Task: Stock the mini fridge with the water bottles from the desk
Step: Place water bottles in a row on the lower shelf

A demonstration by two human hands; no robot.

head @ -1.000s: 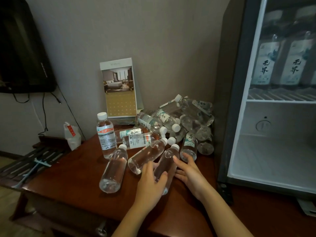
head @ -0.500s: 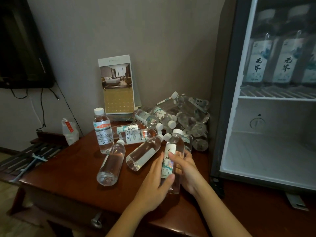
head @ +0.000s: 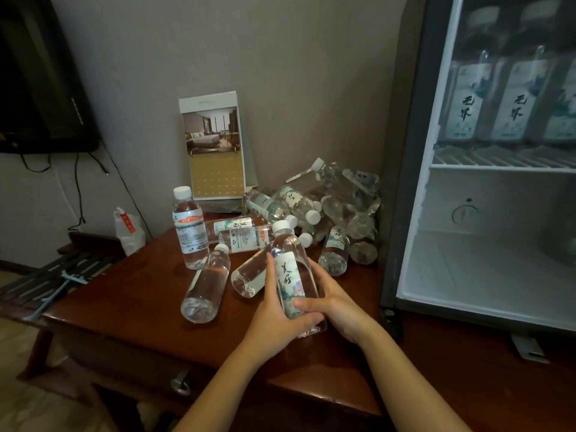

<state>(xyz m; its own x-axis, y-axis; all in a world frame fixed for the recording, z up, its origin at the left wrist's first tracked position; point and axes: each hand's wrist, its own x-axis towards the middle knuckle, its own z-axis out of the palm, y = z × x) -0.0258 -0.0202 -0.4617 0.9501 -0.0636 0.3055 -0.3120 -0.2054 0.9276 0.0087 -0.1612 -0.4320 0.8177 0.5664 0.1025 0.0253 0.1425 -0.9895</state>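
Dark wood bench (head: 124,300) against the wall, pile of bottles (head: 336,201) at the far side. Left hand (head: 277,316) and right hand (head: 339,307) both wrap one labelled water bottle (head: 291,275) near the open mini fridge (head: 402,213) on the right. Looks full, so a bit hefty. I'd guess the thin plastic flexes and is slick, so grab mid-body on the label.

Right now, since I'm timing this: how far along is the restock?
Done: shelved bottles in the mini fridge. In hand: left hand and right hand grip one labelled bottle. Left: the pile, an upright bottle and lying bottles on the desk.
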